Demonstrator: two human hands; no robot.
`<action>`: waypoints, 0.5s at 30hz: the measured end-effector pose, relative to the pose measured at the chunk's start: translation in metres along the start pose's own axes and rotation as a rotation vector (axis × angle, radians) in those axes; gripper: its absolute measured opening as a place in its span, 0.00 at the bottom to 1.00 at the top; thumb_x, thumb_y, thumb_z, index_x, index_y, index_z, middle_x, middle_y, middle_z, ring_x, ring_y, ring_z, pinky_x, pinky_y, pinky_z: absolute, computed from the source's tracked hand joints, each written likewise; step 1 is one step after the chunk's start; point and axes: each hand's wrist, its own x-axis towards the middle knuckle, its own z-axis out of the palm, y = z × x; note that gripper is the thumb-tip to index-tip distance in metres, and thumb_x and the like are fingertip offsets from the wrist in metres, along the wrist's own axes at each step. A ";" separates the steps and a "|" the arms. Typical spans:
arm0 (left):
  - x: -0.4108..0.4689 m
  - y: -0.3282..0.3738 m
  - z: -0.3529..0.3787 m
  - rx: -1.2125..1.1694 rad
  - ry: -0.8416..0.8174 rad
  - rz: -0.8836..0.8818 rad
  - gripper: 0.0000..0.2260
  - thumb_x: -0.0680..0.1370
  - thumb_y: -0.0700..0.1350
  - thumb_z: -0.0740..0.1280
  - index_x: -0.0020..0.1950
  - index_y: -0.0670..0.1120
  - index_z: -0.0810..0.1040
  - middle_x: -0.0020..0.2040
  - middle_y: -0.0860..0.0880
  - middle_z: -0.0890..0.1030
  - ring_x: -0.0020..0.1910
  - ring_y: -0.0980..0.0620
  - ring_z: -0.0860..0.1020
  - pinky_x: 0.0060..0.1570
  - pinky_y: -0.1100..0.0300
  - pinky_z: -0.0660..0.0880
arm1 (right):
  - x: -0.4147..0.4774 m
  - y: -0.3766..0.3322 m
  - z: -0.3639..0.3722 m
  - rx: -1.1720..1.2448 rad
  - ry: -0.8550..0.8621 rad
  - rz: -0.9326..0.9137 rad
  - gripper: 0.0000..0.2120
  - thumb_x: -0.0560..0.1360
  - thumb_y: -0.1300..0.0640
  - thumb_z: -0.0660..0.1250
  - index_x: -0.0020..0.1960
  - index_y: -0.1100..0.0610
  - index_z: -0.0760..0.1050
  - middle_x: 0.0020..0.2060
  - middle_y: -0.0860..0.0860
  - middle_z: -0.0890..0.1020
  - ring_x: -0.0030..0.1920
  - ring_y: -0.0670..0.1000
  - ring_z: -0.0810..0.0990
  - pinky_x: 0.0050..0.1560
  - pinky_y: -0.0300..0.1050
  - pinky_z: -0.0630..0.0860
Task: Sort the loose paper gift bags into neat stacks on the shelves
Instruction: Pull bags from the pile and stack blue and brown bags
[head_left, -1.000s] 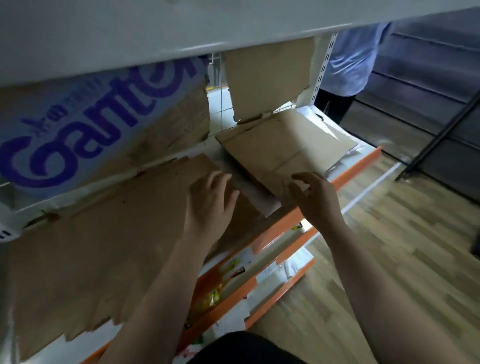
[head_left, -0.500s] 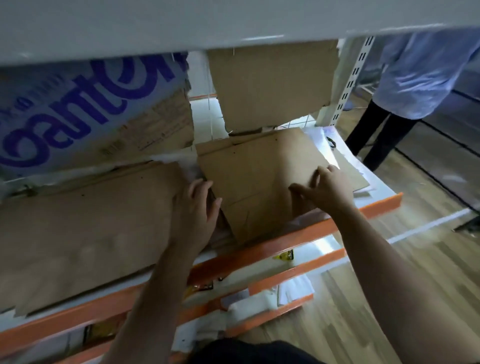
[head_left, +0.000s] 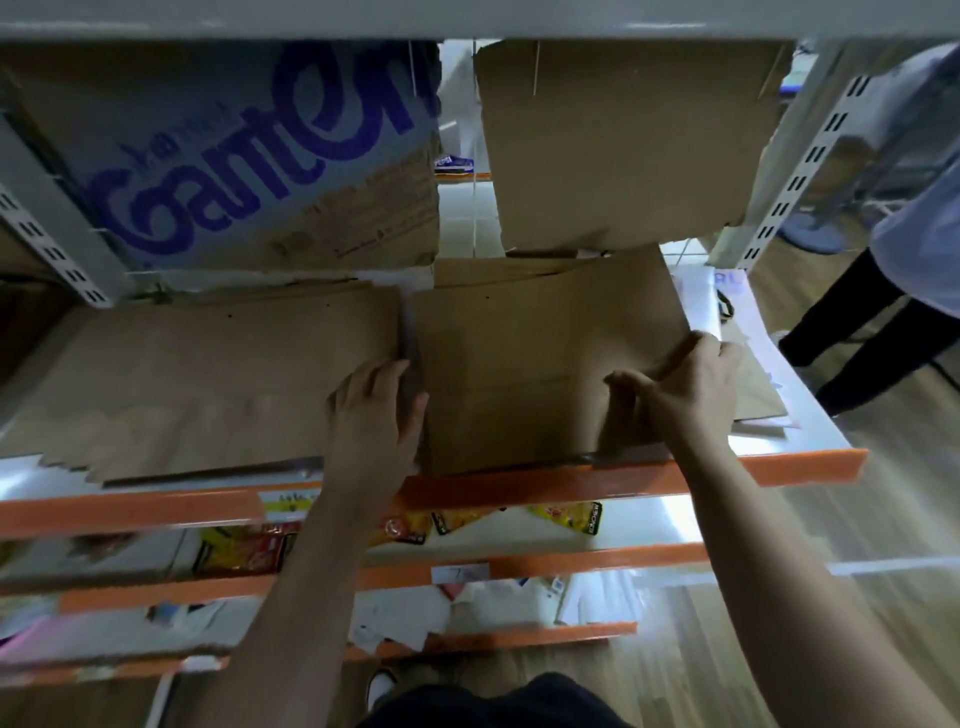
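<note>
A stack of flat brown paper bags (head_left: 524, 364) lies on the white shelf board (head_left: 800, 441) with the orange front edge. My left hand (head_left: 374, 405) rests flat against the stack's left side, fingers together. My right hand (head_left: 685, 384) grips the stack's right edge, thumb on top and fingers curled around it. A wider stack of brown paper bags (head_left: 218, 384) lies flat to the left, close beside the first. One more brown bag (head_left: 758, 395) sticks out to the right, past my right hand.
A cardboard box with purple lettering (head_left: 249, 156) and a plain cardboard sheet (head_left: 623, 140) stand at the back of the shelf. Lower orange-edged shelves (head_left: 519, 566) hold snack packets and papers. A person (head_left: 893, 260) stands at the right on the wooden floor.
The right stack has been turned square to the shelf front and pushed beside the left stack. My left hand slid to its left side; my right hand now holds its right edge.
</note>
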 end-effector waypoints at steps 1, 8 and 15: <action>-0.002 0.001 -0.001 -0.003 0.000 -0.009 0.19 0.80 0.51 0.61 0.68 0.45 0.72 0.65 0.44 0.74 0.64 0.44 0.71 0.64 0.45 0.67 | 0.002 0.002 0.000 0.027 -0.004 0.010 0.31 0.59 0.41 0.79 0.48 0.60 0.71 0.46 0.58 0.75 0.51 0.59 0.73 0.45 0.49 0.69; -0.001 0.011 0.002 -0.010 -0.010 -0.007 0.18 0.80 0.50 0.61 0.66 0.40 0.74 0.62 0.42 0.76 0.60 0.42 0.74 0.58 0.48 0.72 | 0.008 0.019 -0.024 0.095 0.097 0.108 0.21 0.69 0.44 0.73 0.48 0.58 0.70 0.42 0.55 0.78 0.49 0.60 0.77 0.46 0.49 0.69; 0.013 0.031 0.010 -0.106 -0.130 -0.117 0.23 0.80 0.55 0.59 0.71 0.43 0.70 0.65 0.44 0.74 0.61 0.46 0.74 0.58 0.52 0.74 | 0.004 0.047 -0.048 0.052 0.144 0.206 0.23 0.71 0.46 0.72 0.55 0.60 0.70 0.49 0.60 0.80 0.53 0.62 0.77 0.51 0.54 0.72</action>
